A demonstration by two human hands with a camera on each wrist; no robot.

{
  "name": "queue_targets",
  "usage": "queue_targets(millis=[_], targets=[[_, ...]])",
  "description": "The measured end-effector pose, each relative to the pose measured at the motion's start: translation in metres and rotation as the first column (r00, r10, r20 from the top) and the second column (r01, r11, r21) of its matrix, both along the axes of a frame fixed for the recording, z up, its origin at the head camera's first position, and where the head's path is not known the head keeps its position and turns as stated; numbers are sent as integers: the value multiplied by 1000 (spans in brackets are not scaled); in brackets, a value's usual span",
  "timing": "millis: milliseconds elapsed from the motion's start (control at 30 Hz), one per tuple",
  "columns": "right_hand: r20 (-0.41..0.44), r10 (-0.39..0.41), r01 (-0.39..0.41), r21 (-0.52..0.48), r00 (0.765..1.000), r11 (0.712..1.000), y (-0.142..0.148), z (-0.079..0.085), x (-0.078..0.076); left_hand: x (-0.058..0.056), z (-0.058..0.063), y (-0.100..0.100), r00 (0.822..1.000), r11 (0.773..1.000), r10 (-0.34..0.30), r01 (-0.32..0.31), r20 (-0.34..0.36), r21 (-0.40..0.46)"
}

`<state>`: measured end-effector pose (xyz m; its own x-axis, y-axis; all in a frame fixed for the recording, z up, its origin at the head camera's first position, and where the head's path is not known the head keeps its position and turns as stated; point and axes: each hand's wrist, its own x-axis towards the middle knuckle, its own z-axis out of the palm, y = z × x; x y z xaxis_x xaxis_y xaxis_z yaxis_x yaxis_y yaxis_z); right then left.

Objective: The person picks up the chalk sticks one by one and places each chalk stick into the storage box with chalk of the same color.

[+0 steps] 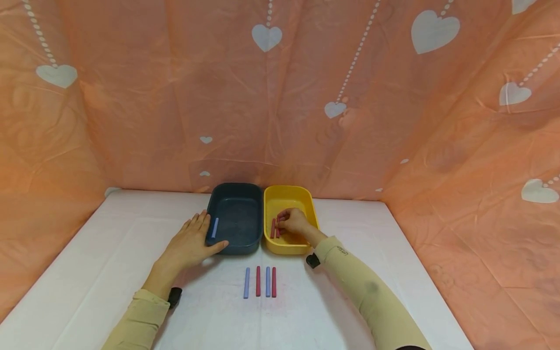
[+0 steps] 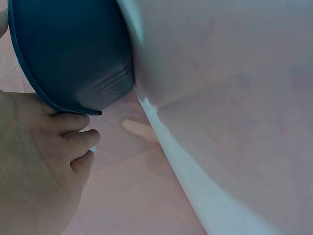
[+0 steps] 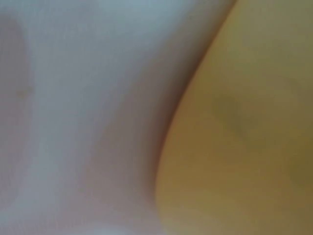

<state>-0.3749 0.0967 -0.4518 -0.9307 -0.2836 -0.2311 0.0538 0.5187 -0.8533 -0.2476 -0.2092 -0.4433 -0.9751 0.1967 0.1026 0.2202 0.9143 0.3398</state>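
In the head view my left hand (image 1: pixel 190 248) rests on the left rim of a dark blue bin (image 1: pixel 240 247), fingers lying along the edge and thumb over the near corner. One blue chalk stick (image 1: pixel 215 227) lies in that bin near its left wall. My right hand (image 1: pixel 295 222) reaches into a yellow bin (image 1: pixel 286 249) and pinches a red chalk stick (image 1: pixel 277 233) low over its floor. Close on its left lies another red chalk stick (image 1: pixel 273 228). The left wrist view shows my fingers (image 2: pixel 73 128) against the outside of the dark bin's rim (image 2: pixel 34 88).
In front of the bins, a blue stick (image 1: pixel 246 283), a red one (image 1: pixel 258 281), a second blue one (image 1: pixel 268 282) and a second red one (image 1: pixel 274 282) lie side by side on the white cloth (image 1: pixel 218 321). An orange curtain with hearts (image 1: pixel 236 116) stands behind.
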Motion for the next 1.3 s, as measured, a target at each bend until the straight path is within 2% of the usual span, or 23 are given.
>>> queue_targets(millis=[567, 833, 967, 1300], targets=[[-68, 11, -9, 44, 998, 999, 5, 6, 6, 1, 3, 3, 1000, 1000, 4, -4, 11, 1], [-87, 33, -35, -19, 996, 999, 15, 13, 14, 0, 3, 2, 1000, 1000, -2, 2, 8, -1], [-132, 41, -48, -50, 990, 998, 18, 19, 24, 1, 5, 3, 1000, 1000, -7, 7, 4, -5], [-283, 62, -95, -105, 957, 990, 26, 31, 61, 0, 5, 3, 1000, 1000, -12, 12, 8, -13]])
